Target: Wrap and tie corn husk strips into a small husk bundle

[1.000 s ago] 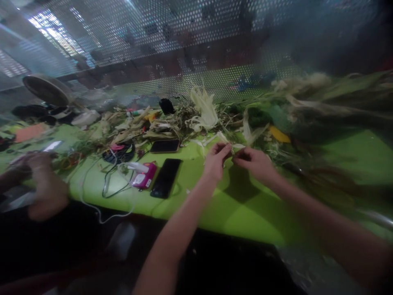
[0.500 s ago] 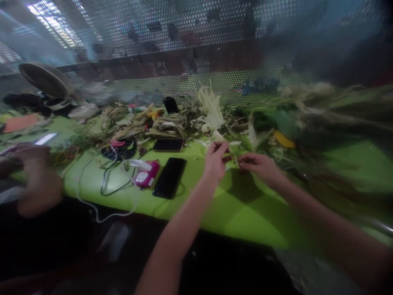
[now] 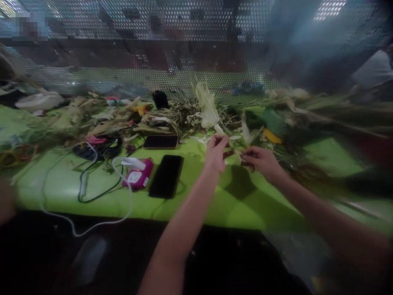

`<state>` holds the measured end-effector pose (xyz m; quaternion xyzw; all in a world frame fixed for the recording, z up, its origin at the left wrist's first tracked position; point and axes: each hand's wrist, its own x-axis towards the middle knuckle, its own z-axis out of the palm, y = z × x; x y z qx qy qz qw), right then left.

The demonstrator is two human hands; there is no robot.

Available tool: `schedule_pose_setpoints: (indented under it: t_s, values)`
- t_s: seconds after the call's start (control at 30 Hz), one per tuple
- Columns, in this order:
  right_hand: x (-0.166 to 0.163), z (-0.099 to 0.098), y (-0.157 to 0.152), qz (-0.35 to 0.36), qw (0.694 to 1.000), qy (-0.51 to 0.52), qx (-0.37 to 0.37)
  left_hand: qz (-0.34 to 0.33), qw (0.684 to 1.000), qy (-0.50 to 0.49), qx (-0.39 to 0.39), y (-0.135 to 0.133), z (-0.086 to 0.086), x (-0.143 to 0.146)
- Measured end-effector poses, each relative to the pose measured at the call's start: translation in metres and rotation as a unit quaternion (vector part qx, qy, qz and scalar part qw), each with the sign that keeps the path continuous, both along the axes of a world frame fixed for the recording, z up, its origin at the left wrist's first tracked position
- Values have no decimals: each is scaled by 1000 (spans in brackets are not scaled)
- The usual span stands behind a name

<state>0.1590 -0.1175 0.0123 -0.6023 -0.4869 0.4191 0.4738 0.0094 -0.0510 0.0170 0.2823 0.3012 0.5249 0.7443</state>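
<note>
My left hand (image 3: 215,153) and my right hand (image 3: 259,161) meet over the green table (image 3: 245,205), fingers pinched on a thin strip of plant leaf (image 3: 233,155) stretched between them. The strip is small and partly hidden by my fingers. Just behind my hands lies a heap of pale husks and green leaves (image 3: 207,110).
Two dark phones (image 3: 166,176) (image 3: 160,141) lie left of my hands, beside a pink device (image 3: 138,175) with a white cable and black cords (image 3: 95,149). Long leaves pile up at the right (image 3: 322,110). A perforated metal screen (image 3: 184,49) stands behind the table.
The view has swung right, so the other person's hand at the left has left the picture. My hands stay pinched together on the leaf strip, hardly moved.
</note>
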Motion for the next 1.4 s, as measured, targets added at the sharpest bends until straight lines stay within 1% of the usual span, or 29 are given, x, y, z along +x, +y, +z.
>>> schedule_pose_setpoints:
  t_s: [0.1,0.2,0.3,0.37,0.47,0.5,0.6,0.67,0.73,0.83,0.9,0.93,1.0,1.07,1.13,1.2,1.23,1.27,1.3,1.33,1.4]
  values:
    - [-1,-2,-13,-58,998,14,31,-27,999,15,4,-1,-1,2]
    - [-3,-7,-25,-81,996,13,34,-57,998,15,20,-1,-5,5]
    - [-7,-14,-33,-93,995,-20,30,-78,996,22,31,-2,-8,7]
    - [-9,-18,-39,-93,993,-65,34,-77,995,50,42,-3,-7,8]
    - [-5,-25,-51,-100,986,-118,56,-52,991,95,83,-4,-4,7]
    - [-3,-27,-56,-109,984,-125,66,-42,990,101,95,-4,-3,6]
    - [7,-34,-72,-133,979,-132,85,-52,988,103,106,-3,0,4]
    - [11,-39,-79,-129,974,-162,89,-47,989,97,102,-1,0,3]
    - [10,-45,-82,-103,963,-230,99,-30,991,96,92,1,-1,1]
    - [4,-48,-82,-54,933,-332,130,-24,991,107,81,5,-3,0]
    - [2,-46,-86,-64,917,-359,161,-44,989,115,84,7,-4,-1]
    - [5,-44,-91,-91,910,-364,178,-56,987,122,89,8,-5,0]
    - [20,-40,-108,-178,887,-371,209,-76,982,143,95,9,-7,1]
    - [50,-36,-136,-282,859,-364,223,-89,979,156,101,10,-8,2]
    - [89,-35,-168,-422,817,-326,218,-101,974,171,106,11,-10,3]
    - [132,-35,-197,-525,782,-258,214,-111,970,186,109,12,-12,3]
    - [153,-35,-207,-558,770,-227,208,-117,967,195,111,13,-13,2]
    - [172,-34,-213,-578,768,-197,194,-122,965,202,115,14,-14,2]
    - [189,-33,-215,-585,774,-160,181,-130,962,209,118,15,-16,1]
    - [202,-32,-214,-580,785,-124,178,-138,959,215,123,16,-18,1]
    - [220,-26,-204,-533,820,-77,193,-153,952,232,127,18,-22,1]
